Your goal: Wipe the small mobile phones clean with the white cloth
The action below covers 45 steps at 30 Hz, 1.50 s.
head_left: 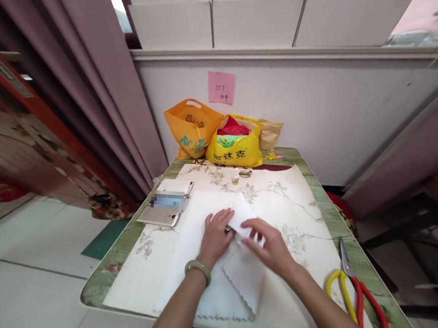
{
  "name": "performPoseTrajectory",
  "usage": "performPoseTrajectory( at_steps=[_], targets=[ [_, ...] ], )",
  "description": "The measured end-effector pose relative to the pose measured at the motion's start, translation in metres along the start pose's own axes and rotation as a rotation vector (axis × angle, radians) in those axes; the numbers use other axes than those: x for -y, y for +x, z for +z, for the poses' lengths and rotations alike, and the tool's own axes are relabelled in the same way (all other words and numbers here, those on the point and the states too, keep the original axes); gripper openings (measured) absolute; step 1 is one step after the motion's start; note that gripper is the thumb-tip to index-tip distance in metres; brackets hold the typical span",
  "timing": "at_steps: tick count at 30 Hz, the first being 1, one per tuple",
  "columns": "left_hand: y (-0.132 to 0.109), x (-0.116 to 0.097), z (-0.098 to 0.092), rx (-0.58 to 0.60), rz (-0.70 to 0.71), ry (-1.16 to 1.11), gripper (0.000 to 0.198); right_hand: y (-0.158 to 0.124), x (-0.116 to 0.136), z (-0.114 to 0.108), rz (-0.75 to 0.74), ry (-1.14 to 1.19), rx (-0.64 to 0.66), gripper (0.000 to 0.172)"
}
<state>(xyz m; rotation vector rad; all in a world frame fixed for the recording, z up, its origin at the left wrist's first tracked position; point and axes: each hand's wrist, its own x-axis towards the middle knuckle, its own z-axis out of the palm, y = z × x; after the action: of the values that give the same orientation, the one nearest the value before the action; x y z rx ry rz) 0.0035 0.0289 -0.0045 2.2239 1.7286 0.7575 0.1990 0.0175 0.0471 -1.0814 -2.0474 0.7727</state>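
Observation:
A thin white cloth (187, 261) with a wavy cut edge lies in front of me, partly folded over on its right side. My left hand (216, 238), a green bangle at its wrist, rests flat on the cloth with fingers stretched forward. Beside its thumb shows a small dark spot that I cannot make out. My right hand (268, 243) is at the edge of a raised white fold (241, 212). Its fingers are bent, with the index fingertip and thumb apart; white cloth shows behind them.
Scissors (347, 266) with red and yellow handles lie at the right. At the left is a phone (164, 210). A small bottle (235, 177) stands beyond the cloth. An orange bag (191, 130), a yellow bag (234, 155) and a brown paper bag (271, 134) stand against the wall.

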Motion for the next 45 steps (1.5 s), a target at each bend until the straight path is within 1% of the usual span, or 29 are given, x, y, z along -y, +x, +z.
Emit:
performPoseTrajectory(
  at_steps=[1, 2, 4, 5, 7, 9, 12, 14, 15, 17, 19, 20, 21, 22, 23, 24, 25, 27, 29, 31, 33, 36, 37, 38, 40, 41, 42, 44, 45],
  targets=[
    [0.0, -0.001, 0.0, 0.001, -0.001, -0.006, 0.058, -0.013, 0.006, 0.0, -0.054, -0.034, 0.138, 0.034],
    [0.001, -0.001, 0.0, -0.002, -0.004, -0.008, 0.058, -0.024, 0.012, 0.002, -0.093, -0.109, 0.251, 0.038],
    [0.001, -0.002, 0.0, -0.006, -0.008, -0.006, 0.057, -0.041, 0.019, 0.008, -0.123, -0.272, 0.359, 0.052],
    [0.001, -0.002, 0.0, -0.007, -0.008, -0.003, 0.056, -0.045, 0.02, 0.01, -0.121, -0.353, 0.379, 0.057],
    [0.001, -0.002, -0.001, -0.01, -0.008, 0.002, 0.054, -0.051, 0.019, 0.01, -0.098, -0.485, 0.38, 0.059],
    [0.001, -0.001, 0.0, -0.012, -0.003, 0.002, 0.054, -0.057, 0.015, 0.003, -0.04, -0.607, 0.344, 0.055],
    [0.0, 0.002, 0.002, -0.016, 0.002, -0.005, 0.055, -0.074, 0.008, -0.017, 0.138, -0.798, 0.254, 0.045],
    [-0.001, 0.003, 0.003, -0.02, 0.005, -0.012, 0.054, -0.086, 0.008, -0.034, 0.25, -0.87, 0.233, 0.039],
    [-0.001, 0.003, 0.003, -0.022, 0.007, -0.017, 0.054, -0.089, 0.009, -0.042, 0.279, -0.854, 0.233, 0.037],
    [-0.001, 0.003, 0.003, -0.027, 0.007, -0.026, 0.056, -0.087, 0.016, -0.055, 0.293, -0.722, 0.233, 0.041],
    [-0.002, 0.001, 0.002, -0.05, -0.02, -0.032, 0.063, -0.069, 0.021, -0.063, 0.28, -0.545, 0.185, 0.047],
    [-0.002, 0.0, 0.001, -0.073, -0.052, -0.032, 0.07, -0.055, 0.021, -0.062, 0.26, -0.48, 0.123, 0.046],
    [-0.002, -0.001, 0.0, -0.1, -0.093, -0.027, 0.076, -0.038, 0.018, -0.059, 0.224, -0.429, 0.027, 0.04],
    [-0.002, -0.003, -0.001, -0.127, -0.136, -0.017, 0.083, -0.02, 0.013, -0.052, 0.194, -0.375, -0.085, 0.033],
    [-0.002, -0.004, -0.002, -0.148, -0.171, -0.004, 0.088, -0.002, 0.007, -0.041, 0.161, -0.329, -0.17, 0.03],
    [-0.002, -0.005, -0.002, -0.161, -0.194, 0.012, 0.092, 0.014, -0.001, -0.028, 0.132, -0.292, -0.197, 0.03],
    [-0.001, -0.006, -0.003, -0.168, -0.204, 0.028, 0.094, 0.029, -0.01, -0.012, 0.099, -0.279, -0.184, 0.031],
    [-0.002, -0.007, -0.003, -0.178, -0.2, 0.053, 0.095, 0.049, -0.025, 0.02, 0.044, -0.338, -0.105, 0.036],
    [-0.002, -0.006, -0.002, -0.2, -0.201, 0.059, 0.092, 0.057, -0.038, 0.047, -0.004, -0.443, 0.0, 0.048],
    [-0.002, -0.005, 0.0, -0.211, -0.201, 0.054, 0.089, 0.057, -0.048, 0.061, -0.078, -0.506, 0.109, 0.049],
    [-0.002, -0.003, 0.001, -0.204, -0.188, 0.049, 0.09, 0.056, -0.056, 0.063, -0.063, -0.561, 0.154, 0.05],
    [-0.002, -0.002, 0.001, -0.183, -0.166, 0.051, 0.094, 0.058, -0.065, 0.058, 0.13, -0.663, 0.056, 0.053],
    [-0.001, -0.002, 0.001, -0.186, -0.17, 0.049, 0.094, 0.059, -0.066, 0.057, 0.152, -0.681, 0.029, 0.053],
    [-0.001, -0.001, 0.001, -0.194, -0.182, 0.044, 0.092, 0.059, -0.066, 0.057, 0.12, -0.681, 0.032, 0.053],
    [0.0, 0.0, 0.002, -0.224, -0.221, 0.022, 0.089, 0.059, -0.065, 0.059, -0.031, -0.64, 0.102, 0.052],
    [0.0, 0.0, 0.002, -0.236, -0.242, 0.008, 0.089, 0.058, -0.064, 0.06, -0.075, -0.617, 0.125, 0.051],
    [0.001, 0.001, 0.003, -0.242, -0.26, -0.006, 0.089, 0.057, -0.062, 0.061, -0.052, -0.608, 0.112, 0.051],
    [0.001, 0.003, 0.004, -0.242, -0.28, -0.026, 0.09, 0.056, -0.061, 0.06, 0.114, -0.625, 0.007, 0.052],
    [0.001, 0.003, 0.005, -0.241, -0.285, -0.03, 0.09, 0.056, -0.06, 0.059, 0.169, -0.631, -0.036, 0.052]
  ],
)
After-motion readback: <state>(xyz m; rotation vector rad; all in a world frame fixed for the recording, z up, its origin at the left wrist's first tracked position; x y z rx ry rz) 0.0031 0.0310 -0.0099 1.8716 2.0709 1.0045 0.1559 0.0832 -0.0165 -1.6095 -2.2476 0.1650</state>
